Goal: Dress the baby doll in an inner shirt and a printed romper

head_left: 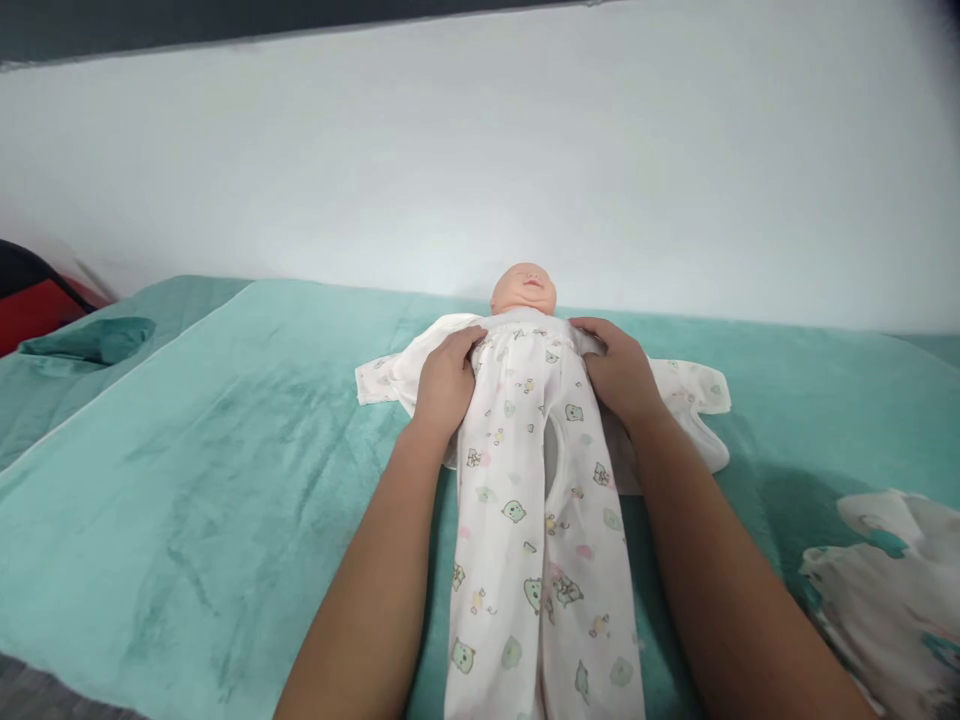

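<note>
A baby doll (524, 288) lies on its back, only its head showing. White baby pants (506, 470) with a small animal print are spread over its body, waistband up near the chin and legs stretching toward me. An oval slit opens at the crotch. My left hand (448, 376) grips the waistband's left side, fingers curled at the edge. At the opposite side, my right hand (621, 372) holds the waistband the same way. Beneath the doll and pants lies a white baby shirt (701, 400), its sleeves spread out to both sides. The doll's limbs are hidden.
A teal plush cover (247, 500) lies over the bed, slightly wrinkled. Crumpled white clothing (892, 590) sits at the right. A white wall (480, 150) rises behind the bed. At the far left are a folded bit of teal cloth (90, 340) and a red and black object (34, 300).
</note>
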Demonstrator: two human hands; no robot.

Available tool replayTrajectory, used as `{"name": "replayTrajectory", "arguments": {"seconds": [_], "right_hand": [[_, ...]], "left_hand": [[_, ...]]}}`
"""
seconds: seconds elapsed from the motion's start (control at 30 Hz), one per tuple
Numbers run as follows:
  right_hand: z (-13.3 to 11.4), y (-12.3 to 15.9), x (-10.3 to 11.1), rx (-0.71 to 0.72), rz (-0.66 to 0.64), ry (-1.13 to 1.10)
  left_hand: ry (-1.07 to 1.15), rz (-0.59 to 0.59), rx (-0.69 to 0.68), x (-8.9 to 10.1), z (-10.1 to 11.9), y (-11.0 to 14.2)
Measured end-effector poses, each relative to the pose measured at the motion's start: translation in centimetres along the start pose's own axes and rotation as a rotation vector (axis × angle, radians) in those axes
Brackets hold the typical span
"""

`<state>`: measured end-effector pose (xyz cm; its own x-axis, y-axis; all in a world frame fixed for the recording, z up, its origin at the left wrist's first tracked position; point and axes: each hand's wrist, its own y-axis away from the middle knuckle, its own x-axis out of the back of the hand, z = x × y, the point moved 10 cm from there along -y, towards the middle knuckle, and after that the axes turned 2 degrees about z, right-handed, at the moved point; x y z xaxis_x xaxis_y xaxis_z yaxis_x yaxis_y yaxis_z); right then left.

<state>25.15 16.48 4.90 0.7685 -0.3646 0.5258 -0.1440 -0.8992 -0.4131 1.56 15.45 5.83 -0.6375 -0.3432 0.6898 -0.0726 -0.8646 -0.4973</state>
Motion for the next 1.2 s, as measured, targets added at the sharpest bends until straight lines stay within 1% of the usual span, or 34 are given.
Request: {"name": "replayTrajectory", "arguments": {"seconds": [0.07,0.13,0.23,0.3,0.33,0.4,0.5,0.57,0.63,0.73,0.83,0.93,1.07,1.2], "right_hand": [[-1.2,0.4,0.0,-0.004,0.005,-0.099],[-3.2,1.1,-0.3,0.024,-0.032,-0.148],[-7.2,2.6,-1.4,0.135,-0.144,-0.064],[-9.7,3.2,-2.7,0.228,-0.225,0.055],[-10.7,3.2,-3.7,0.273,-0.268,0.131],[-12.3,2.6,-6.2,0.351,-0.375,0.309],[-13.6,1.0,-11.0,0.430,-0.588,0.586],[-14.0,0.2,-13.9,0.474,-0.701,0.711],[-14.0,-0.4,-16.1,0.483,-0.770,0.809],[-13.0,-0.9,-18.0,0.406,-0.820,0.912],[-12.5,-1.1,-18.3,0.352,-0.827,0.944],[-12.6,-1.5,-17.2,0.345,-0.811,0.911],[-12.6,-2.4,-14.2,0.326,-0.764,0.736],[-11.3,-3.9,-10.4,0.247,-0.641,0.664]], "left_hand": [[-0.026,-0.040,0.019,-0.6,-0.5,-0.1],[-0.133,-0.040,0.045,-0.5,-1.1,0.0],[-0.254,-0.006,0.085,0.2,-2.0,0.3],[-0.262,0.056,0.143,1.2,-2.6,0.5],[-0.250,0.090,0.173,1.7,-2.9,0.6],[-0.222,0.149,0.223,2.6,-3.3,0.7],[-0.215,0.192,0.271,3.2,-3.7,0.8],[-0.222,0.190,0.290,3.3,-4.0,0.8],[-0.233,0.170,0.302,3.1,-4.2,0.7],[-0.244,0.149,0.311,3.0,-4.4,0.6],[-0.232,0.162,0.309,3.2,-4.4,0.6],[-0.192,0.196,0.333,3.6,-4.5,0.8],[-0.025,0.226,0.403,3.9,-5.1,1.1],[0.128,0.294,0.493,4.4,-6.3,1.6]]}}
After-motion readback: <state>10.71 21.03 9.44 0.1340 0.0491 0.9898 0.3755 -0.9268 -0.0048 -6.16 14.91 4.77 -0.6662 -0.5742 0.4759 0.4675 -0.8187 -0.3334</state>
